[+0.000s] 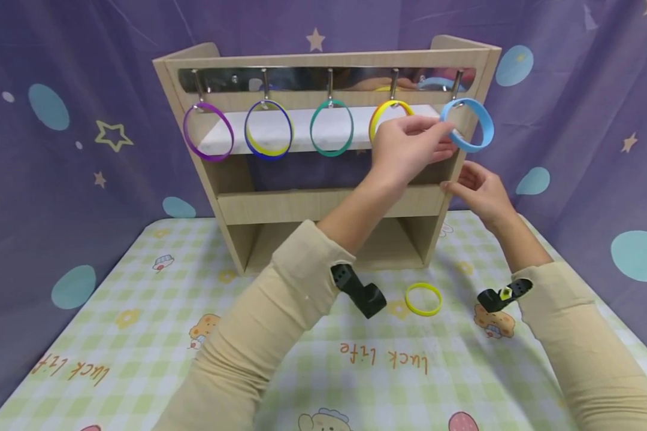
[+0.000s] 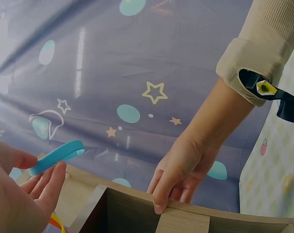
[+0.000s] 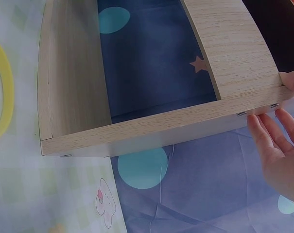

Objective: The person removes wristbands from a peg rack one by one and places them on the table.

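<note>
My left hand (image 1: pixel 410 143) pinches a light blue wristband (image 1: pixel 485 126) between thumb and fingers at the rightmost hook (image 1: pixel 457 84). The band's top edge meets the hook's tip; I cannot tell whether it hangs there by itself. In the left wrist view, the blue band (image 2: pixel 59 156) lies between the thumb and fingertips. My right hand (image 1: pixel 482 191) grips the right side panel of the wooden rack (image 1: pixel 329 203), thumb on the front edge, fingers on the outer face. The right wrist view shows those fingers (image 3: pixel 266 133) against the panel.
From left, the other hooks carry a purple band (image 1: pixel 186 134), blue and yellow bands (image 1: pixel 269 157), a green band (image 1: pixel 350 129), and red and yellow bands (image 1: pixel 374 120) partly behind my left hand. A yellow band (image 1: pixel 408 301) lies on the checked tablecloth (image 1: pixel 156 311).
</note>
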A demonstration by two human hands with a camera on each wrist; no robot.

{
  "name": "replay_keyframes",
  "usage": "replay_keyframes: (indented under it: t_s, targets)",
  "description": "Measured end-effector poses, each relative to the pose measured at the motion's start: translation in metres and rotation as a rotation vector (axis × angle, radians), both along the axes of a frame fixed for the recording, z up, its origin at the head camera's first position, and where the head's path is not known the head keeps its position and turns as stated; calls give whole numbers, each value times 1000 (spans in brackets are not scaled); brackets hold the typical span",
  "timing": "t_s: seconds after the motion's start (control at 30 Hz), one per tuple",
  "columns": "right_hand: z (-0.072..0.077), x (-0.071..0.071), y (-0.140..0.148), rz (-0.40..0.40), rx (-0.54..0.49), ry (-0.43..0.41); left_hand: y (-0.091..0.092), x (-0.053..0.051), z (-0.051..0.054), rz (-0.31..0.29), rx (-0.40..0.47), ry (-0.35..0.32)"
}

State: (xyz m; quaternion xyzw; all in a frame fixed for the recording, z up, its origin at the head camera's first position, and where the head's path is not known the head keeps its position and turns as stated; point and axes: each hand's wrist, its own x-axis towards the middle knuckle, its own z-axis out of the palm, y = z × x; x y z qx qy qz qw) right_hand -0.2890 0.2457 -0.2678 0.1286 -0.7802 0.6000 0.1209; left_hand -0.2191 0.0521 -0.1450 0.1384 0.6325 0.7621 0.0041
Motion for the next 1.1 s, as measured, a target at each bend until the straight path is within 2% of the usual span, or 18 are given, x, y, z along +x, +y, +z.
replay_keyframes:
  t_s: [0.23, 0.4, 0.57, 0.7, 0.87, 0.9, 1.0, 1.1]
  targets:
    - [-1, 0, -1, -18, 5, 8, -7, 1, -3, -32, 29, -30]
    - [-1, 0, -1, -24, 8, 0, -9, 2, -6, -40, 67, -82]
    - [-1, 1, -1, -33, -8, 0, -12, 2, -13, -55, 65, -122]
    - [0, -1, -1, -48, 10, 9, -15, 2, -23, -68, 25, -148]
    - [1, -2, 0, -83, 36, -22, -17, 0, -40, -81, -19, -187]
    - [0, -2, 0, -98, 65, -21, -17, 0, -43, -82, -21, -195]
    - [-1, -1, 0, -83, 21, -13, -17, -1, -53, -78, -18, -223]
    - [-2, -1, -1, -22, -75, 14, -16, -3, -62, -78, 0, -249]
